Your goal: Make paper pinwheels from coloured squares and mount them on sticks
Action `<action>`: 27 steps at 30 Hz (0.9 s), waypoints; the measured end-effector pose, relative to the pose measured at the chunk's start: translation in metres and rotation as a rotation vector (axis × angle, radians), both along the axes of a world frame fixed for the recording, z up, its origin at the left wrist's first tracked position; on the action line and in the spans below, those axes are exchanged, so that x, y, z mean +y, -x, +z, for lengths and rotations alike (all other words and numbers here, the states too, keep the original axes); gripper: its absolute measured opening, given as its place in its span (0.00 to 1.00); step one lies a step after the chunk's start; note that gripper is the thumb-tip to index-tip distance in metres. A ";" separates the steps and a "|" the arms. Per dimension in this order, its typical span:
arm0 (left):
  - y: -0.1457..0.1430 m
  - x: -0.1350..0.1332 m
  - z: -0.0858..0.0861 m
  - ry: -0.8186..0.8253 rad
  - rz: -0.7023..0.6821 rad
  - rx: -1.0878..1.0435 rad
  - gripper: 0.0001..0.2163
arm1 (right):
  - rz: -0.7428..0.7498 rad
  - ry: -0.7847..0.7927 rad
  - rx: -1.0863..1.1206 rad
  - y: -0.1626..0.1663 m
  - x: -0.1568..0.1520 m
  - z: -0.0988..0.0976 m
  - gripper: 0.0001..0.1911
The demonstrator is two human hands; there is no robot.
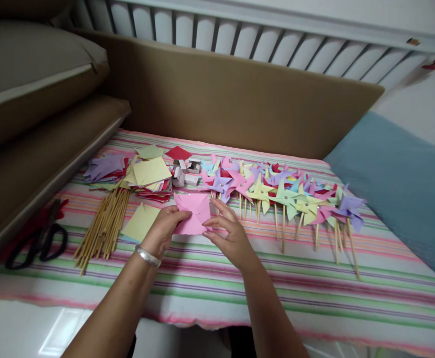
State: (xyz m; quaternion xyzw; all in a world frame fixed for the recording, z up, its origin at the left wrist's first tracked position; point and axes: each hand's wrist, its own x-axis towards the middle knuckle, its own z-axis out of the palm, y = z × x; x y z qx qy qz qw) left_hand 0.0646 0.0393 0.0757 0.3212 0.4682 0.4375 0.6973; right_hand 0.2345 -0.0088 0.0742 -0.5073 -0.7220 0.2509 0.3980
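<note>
My left hand point(162, 229) grips a pink paper square point(198, 206), thumb on top, above the striped cloth point(217, 278); my right hand's point(229, 236) fingertips meet its right edge, though whether they pinch I cannot tell. Just past my left wrist lies a yellow sheet point(140, 222), then bundled sticks point(103, 226) and black-handled scissors point(49, 241). Stacked papers point(152, 171) and small boxes point(186, 174) sit beyond the square; finished pinwheels point(285, 198) crowd the right, before a brown panel point(240, 94).

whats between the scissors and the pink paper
Rightward from the scissors: a bundle of wooden sticks, a yellow sheet, then the left hand holding the pink paper, all in the head view.
</note>
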 end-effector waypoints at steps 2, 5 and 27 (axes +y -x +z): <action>0.001 0.001 0.000 -0.006 0.009 -0.006 0.07 | 0.014 0.013 -0.010 -0.003 -0.001 0.000 0.09; 0.002 0.001 0.000 -0.005 0.020 -0.006 0.06 | 0.010 0.021 -0.035 -0.004 -0.001 -0.001 0.10; 0.000 -0.002 0.000 -0.010 -0.008 0.017 0.07 | 0.015 0.017 0.002 -0.002 0.002 -0.004 0.06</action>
